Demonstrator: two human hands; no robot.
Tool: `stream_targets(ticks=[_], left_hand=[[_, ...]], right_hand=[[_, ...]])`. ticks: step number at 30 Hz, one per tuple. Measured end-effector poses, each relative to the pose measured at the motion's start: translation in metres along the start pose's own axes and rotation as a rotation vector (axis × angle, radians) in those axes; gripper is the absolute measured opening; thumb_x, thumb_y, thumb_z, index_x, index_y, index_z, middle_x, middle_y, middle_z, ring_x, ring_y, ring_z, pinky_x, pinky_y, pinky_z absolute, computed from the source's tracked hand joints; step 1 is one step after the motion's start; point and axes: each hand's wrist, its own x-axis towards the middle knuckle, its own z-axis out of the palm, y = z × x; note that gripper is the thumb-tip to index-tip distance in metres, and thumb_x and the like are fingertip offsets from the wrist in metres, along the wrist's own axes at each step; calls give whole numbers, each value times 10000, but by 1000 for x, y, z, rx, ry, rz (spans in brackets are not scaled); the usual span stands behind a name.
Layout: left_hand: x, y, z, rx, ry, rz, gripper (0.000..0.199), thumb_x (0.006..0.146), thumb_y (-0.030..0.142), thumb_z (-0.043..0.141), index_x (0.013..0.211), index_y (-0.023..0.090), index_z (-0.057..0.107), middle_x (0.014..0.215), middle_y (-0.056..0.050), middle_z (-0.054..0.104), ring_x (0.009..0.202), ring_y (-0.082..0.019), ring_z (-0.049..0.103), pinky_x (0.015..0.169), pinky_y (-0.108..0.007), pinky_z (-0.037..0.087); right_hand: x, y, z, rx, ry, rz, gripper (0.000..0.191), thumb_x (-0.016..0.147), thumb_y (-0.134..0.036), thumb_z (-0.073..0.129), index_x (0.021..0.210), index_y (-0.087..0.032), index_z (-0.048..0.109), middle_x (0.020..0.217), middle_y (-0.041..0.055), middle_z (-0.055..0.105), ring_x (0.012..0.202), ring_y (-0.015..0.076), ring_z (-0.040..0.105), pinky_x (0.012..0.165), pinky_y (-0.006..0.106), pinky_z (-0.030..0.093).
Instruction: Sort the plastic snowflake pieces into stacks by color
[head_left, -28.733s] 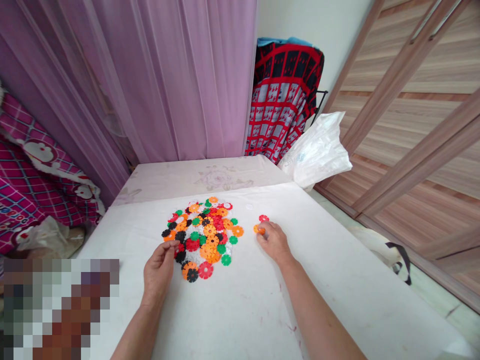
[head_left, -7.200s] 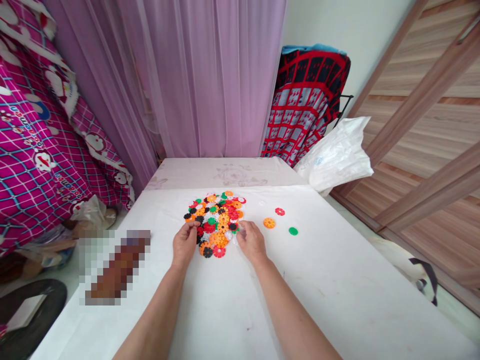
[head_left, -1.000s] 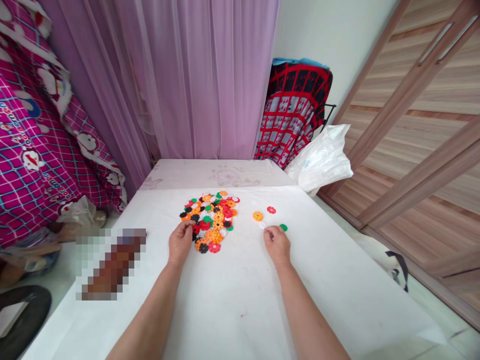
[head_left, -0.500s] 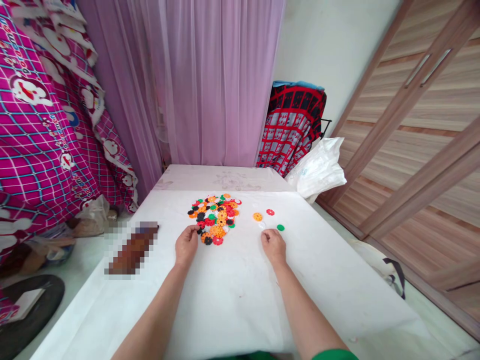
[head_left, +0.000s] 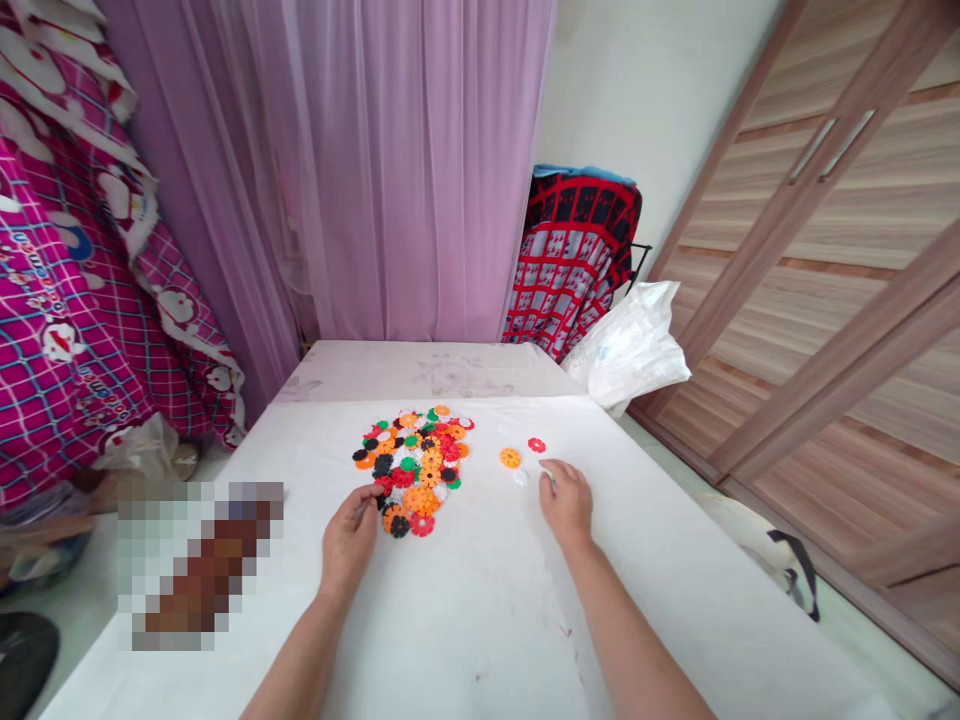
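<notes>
A heap of flower-shaped plastic discs (head_left: 429, 458) in orange, red, black, green and white lies on the white-covered table. My left hand (head_left: 351, 530) is at the heap's near left edge, its thumb and fingers drawn together by a red disc (head_left: 384, 485); whether they hold a piece is hidden. To the right, my right hand (head_left: 568, 503) curls over a green disc (head_left: 553, 479), mostly covered, with a sliver showing between thumb and fingers. Near those fingertips lie an orange disc (head_left: 510, 458), a red disc (head_left: 536, 445) and a white disc (head_left: 521, 478).
A blurred-out brown object (head_left: 212, 570) lies at the table's left side. Beyond the table hangs a purple curtain (head_left: 405, 180). A white bag (head_left: 630, 345) stands by the far right corner, with a wooden wardrobe (head_left: 810, 300) to the right.
My right hand has moved rightward onto the green disc, which lay uncovered beside it before. My left hand remains by the heap. The camera view has shifted slightly.
</notes>
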Motion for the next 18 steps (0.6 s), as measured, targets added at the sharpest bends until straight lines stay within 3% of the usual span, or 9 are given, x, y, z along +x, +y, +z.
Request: stream_targets(ticks=[4,8,14,18], left_hand=[[0,-2,-1,-9,-16,-18,329,748,452,493,899,234,687,943,-41,744,889,-233,680,801,-347,524],[-2,-4,0,-14,-20,-46,338,754,468,497,917,242,688,948,-33,744,902,-229,677,797,-341,522],[-3,-6,1,12,-42,-59,346,753,482,499,915,247,694,960,-29,746,893,-229,677,767,-332,517],[-1,-6,1,34,-49,-58,348,759,478,493,924,248,695,974,-31,744,916,-233,677,810,-348,516]], right_hand=[[45,19,4,-261,-207,122,365,826,-183,445,1065,-278,704,1121,100,675,1173,306,475,910,480,347],[67,27,19,-292,-386,108,448,800,-134,431,1079,-367,694,1109,57,686,1139,279,498,897,483,336],[72,18,34,-270,-429,-12,469,796,-106,434,1095,-370,679,1162,45,675,1130,256,493,898,448,316],[81,10,37,-245,-445,-6,435,770,-93,466,1013,-364,705,1071,43,700,1054,239,536,868,410,338]])
